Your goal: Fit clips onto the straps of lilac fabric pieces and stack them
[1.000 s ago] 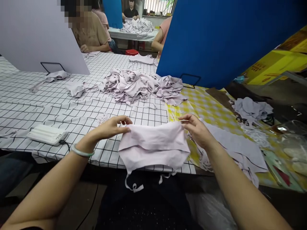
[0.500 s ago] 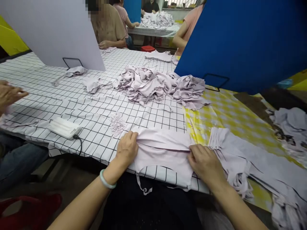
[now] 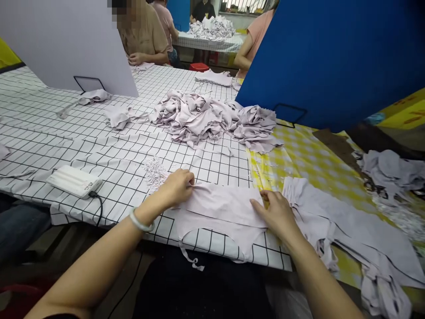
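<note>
A pale lilac fabric piece lies flat at the near edge of the checked table, with a thin strap hanging over the edge. My left hand pinches its upper left corner. At the right edge of the piece, my right hand has its fingers curled on the cloth. Just to the right lies a stack of flattened lilac pieces.
A big heap of crumpled lilac fabric sits mid-table. A white power bank with a cable lies at the left, small fabric scraps beside it. White and blue dividers stand behind. Other people sit at the far side.
The lilac piece went from being held up at the table edge to lying spread flat. Both my hands moved down onto it and now hold its two ends.
</note>
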{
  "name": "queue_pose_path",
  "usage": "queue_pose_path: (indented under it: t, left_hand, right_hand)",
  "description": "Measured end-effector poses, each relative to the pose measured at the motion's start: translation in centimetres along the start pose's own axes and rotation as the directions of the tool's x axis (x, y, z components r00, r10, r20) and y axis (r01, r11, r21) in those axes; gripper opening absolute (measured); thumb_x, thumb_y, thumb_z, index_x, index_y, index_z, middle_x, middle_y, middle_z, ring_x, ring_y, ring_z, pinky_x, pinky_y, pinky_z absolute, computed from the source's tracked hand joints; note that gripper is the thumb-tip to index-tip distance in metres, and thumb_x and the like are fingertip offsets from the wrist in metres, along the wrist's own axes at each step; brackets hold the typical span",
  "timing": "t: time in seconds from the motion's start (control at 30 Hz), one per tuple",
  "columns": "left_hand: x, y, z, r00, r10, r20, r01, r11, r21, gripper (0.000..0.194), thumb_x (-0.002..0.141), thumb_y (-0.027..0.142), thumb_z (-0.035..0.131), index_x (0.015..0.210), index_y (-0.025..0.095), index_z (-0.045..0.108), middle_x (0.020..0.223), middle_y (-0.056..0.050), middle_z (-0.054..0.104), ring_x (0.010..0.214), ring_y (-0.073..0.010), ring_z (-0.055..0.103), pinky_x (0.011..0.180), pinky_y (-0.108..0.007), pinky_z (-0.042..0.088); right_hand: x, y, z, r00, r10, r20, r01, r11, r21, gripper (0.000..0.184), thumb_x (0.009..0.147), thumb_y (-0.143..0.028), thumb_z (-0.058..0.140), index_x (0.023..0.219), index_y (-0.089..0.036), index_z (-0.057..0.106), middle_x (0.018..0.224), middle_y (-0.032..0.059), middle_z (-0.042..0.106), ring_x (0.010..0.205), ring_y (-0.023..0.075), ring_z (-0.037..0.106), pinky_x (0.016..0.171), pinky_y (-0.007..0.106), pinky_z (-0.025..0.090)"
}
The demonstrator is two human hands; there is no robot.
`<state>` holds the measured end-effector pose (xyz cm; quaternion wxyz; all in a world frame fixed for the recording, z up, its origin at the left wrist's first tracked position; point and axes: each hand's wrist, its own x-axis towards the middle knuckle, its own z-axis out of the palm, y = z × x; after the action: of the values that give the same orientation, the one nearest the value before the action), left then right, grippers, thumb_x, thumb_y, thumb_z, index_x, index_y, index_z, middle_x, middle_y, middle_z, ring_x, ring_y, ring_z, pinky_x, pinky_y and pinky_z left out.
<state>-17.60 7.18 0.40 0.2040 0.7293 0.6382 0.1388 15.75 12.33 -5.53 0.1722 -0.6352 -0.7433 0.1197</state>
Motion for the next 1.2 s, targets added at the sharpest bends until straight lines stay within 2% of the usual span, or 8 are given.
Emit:
queue_pose_path:
  t: [0.1, 0.3, 0.53, 0.77, 0.83, 0.97, 1.1, 1.2]
  left_hand:
    - [-0.9, -0.7, -1.4, 0.99, 0.133, 0.044, -0.126, 0.983, -0.132, 0.018, 0.076, 0.008, 0.05, 0.086, 0.02, 0.057, 0.105, -0.006, 0.059, 0.102, -0.0231, 0.053, 0.09, -0.039, 0.047]
    - [-0.3, -1.2, -0.9, 0.982, 0.009, 0.19, 0.041, 0.965, -0.258, 0.033, 0.078, 0.013, 0.053, 0.11, 0.022, 0.054, 0.09, -0.002, 0.059, 0.08, -0.0191, 0.057, 0.072, -0.033, 0.049]
    - [-0.1, -2.2, 1.3, 0.93, -0.095, -0.355, 0.093, 0.995, -0.024, 0.039, 0.075, -0.001, 0.043, 0.106, 0.018, 0.058, 0.113, -0.01, 0.06, 0.107, -0.0258, 0.051, 0.094, -0.044, 0.045]
    - [4.6, -1.4, 0.0, 0.994, 0.045, 0.102, -0.065, 0.978, 0.198, 0.025, 0.077, 0.008, 0.054, 0.096, 0.02, 0.065, 0.106, -0.009, 0.065, 0.104, -0.0303, 0.054, 0.089, -0.048, 0.044]
    - [4.7, -1.5, -0.9, 0.997, 0.006, 0.074, -0.024, 0.967, 0.253, 0.026, 0.077, 0.005, 0.05, 0.092, 0.019, 0.064, 0.105, -0.009, 0.065, 0.103, -0.0301, 0.055, 0.086, -0.046, 0.045]
    - [0.9, -1.4, -0.5, 0.982, 0.001, -0.188, 0.051, 0.961, 0.272, 0.038, 0.08, 0.012, 0.05, 0.117, 0.019, 0.057, 0.123, -0.014, 0.057, 0.11, -0.0323, 0.051, 0.085, -0.047, 0.045]
    - [-3.1, -1.7, 1.8, 0.988, 0.053, -0.148, -0.013, 0.966, 0.258, 0.016, 0.081, 0.024, 0.054, 0.095, 0.021, 0.059, 0.108, -0.011, 0.061, 0.101, -0.0316, 0.054, 0.084, -0.048, 0.045]
    - [-4.2, -2.7, 2.6, 0.979, 0.027, -0.201, 0.014, 0.98, 0.196, 0.003, 0.078, 0.019, 0.051, 0.078, 0.022, 0.053, 0.093, -0.008, 0.062, 0.091, -0.0283, 0.056, 0.083, -0.045, 0.045]
  right_hand:
    - [0.8, 0.3, 0.6, 1.0, 0.001, 0.027, -0.001, 1.0, 0.007, 0.037, 0.076, -0.05, 0.059, 0.1, -0.022, 0.062, 0.103, 0.0098, 0.064, 0.1, 0.0323, 0.058, 0.093, 0.049, 0.044]
    - [1.5, 0.2, 0.0, 0.987, 0.053, 0.152, -0.078, 0.983, 0.164, 0.02, 0.068, -0.043, 0.062, 0.074, -0.024, 0.058, 0.084, 0.0049, 0.064, 0.085, 0.0274, 0.058, 0.08, 0.042, 0.046]
    - [0.8, -0.2, -0.6, 0.98, 0.194, 0.049, -0.2, 0.929, 0.312, 0.043, 0.071, -0.044, 0.064, 0.108, -0.023, 0.055, 0.085, 0.0014, 0.061, 0.069, 0.0187, 0.057, 0.07, 0.034, 0.047]
    - [1.4, -0.1, 0.5, 0.997, 0.081, 0.019, -0.083, 0.974, 0.213, 0.048, 0.075, -0.044, 0.062, 0.116, -0.021, 0.056, 0.091, 0.0054, 0.059, 0.081, 0.0236, 0.058, 0.082, 0.041, 0.049]
    - [0.8, -0.5, 0.0, 0.997, 0.049, -0.054, -0.036, 0.976, 0.216, 0.048, 0.076, -0.043, 0.062, 0.117, -0.02, 0.055, 0.094, 0.0074, 0.061, 0.086, 0.0259, 0.06, 0.085, 0.044, 0.05]
    - [-5.2, -2.3, -2.3, 0.969, -0.026, -0.245, 0.087, 0.967, 0.239, 0.023, 0.086, -0.038, 0.058, 0.103, -0.022, 0.06, 0.094, 0.0078, 0.066, 0.089, 0.0247, 0.063, 0.086, 0.04, 0.051]
    - [-14.9, -4.1, -2.0, 0.986, 0.052, 0.155, -0.113, 0.903, 0.415, 0.02, 0.092, -0.038, 0.056, 0.082, -0.024, 0.065, 0.071, 0.001, 0.067, 0.062, 0.018, 0.063, 0.06, 0.028, 0.052]
    - [-19.2, -4.6, 0.1, 0.938, 0.227, 0.261, -0.33, 0.815, 0.477, 0.028, 0.087, -0.046, 0.058, 0.098, -0.022, 0.069, 0.098, 0.0072, 0.074, 0.086, 0.0244, 0.07, 0.073, 0.034, 0.058]
